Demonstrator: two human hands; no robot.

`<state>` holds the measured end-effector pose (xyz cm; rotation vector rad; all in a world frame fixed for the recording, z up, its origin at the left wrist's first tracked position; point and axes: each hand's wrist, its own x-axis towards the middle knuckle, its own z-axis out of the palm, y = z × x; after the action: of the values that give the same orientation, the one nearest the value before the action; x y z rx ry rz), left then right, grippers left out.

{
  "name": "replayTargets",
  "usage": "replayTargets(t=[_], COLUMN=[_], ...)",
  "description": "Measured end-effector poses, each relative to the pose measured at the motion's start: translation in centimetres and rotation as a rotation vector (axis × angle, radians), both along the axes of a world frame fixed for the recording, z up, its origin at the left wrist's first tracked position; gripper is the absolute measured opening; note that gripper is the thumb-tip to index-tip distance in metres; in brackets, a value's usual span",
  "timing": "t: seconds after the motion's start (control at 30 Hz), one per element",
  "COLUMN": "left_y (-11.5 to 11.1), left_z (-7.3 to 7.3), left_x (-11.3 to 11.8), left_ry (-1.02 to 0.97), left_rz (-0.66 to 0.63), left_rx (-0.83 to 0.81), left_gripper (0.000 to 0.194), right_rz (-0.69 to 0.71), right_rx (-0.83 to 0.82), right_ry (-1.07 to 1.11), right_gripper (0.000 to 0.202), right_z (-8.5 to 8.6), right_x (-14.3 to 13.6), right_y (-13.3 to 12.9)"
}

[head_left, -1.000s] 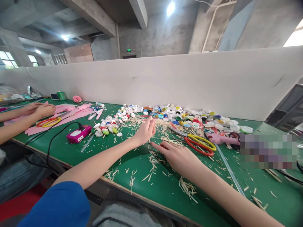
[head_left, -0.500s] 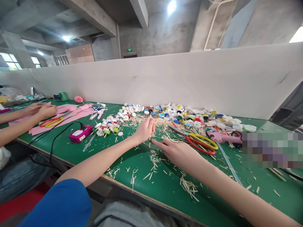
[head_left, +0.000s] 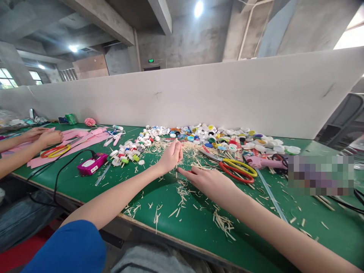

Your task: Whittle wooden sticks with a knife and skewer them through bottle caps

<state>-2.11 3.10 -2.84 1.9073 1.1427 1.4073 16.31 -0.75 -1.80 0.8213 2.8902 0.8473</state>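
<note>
My left hand (head_left: pixel 171 156) grips a thin wooden stick (head_left: pixel 176 174) upright over the green table (head_left: pixel 142 222).
From my remote seat I see my right hand (head_left: pixel 209 184) with its index finger stretched to the stick's lower part, too small to tell if they touch; pale shavings (head_left: pixel 223 223) lie scattered around, bottle caps (head_left: pixel 203 132) heap behind, and red-and-yellow-handled scissors (head_left: pixel 239 170) rest just beyond my right hand.

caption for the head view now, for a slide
Left hand grips a thin stick, right hand beside it, wood shavings on the green table.
</note>
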Motion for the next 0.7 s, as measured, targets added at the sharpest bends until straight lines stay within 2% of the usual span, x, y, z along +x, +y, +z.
replayTargets(t=[0.17, 0.37, 0.7], left_y=[0.0, 0.0, -0.3], left_z=[0.1, 0.0, 0.1], left_x=[-0.1, -0.1, 0.0], left_ry=[0.015, 0.003, 0.034], left_rz=[-0.004, -0.015, -0.022], left_rx=[0.002, 0.002, 0.006], left_gripper=[0.045, 0.044, 0.045], right_rz=[0.032, 0.030, -0.030], right_rx=[-0.031, -0.020, 0.006], right_ry=[0.011, 0.028, 0.016], right_gripper=[0.071, 0.085, 0.085], right_z=[-0.7, -0.9, -0.8], right_x=[0.5, 1.2, 0.0], right_y=[-0.2, -0.4, -0.7])
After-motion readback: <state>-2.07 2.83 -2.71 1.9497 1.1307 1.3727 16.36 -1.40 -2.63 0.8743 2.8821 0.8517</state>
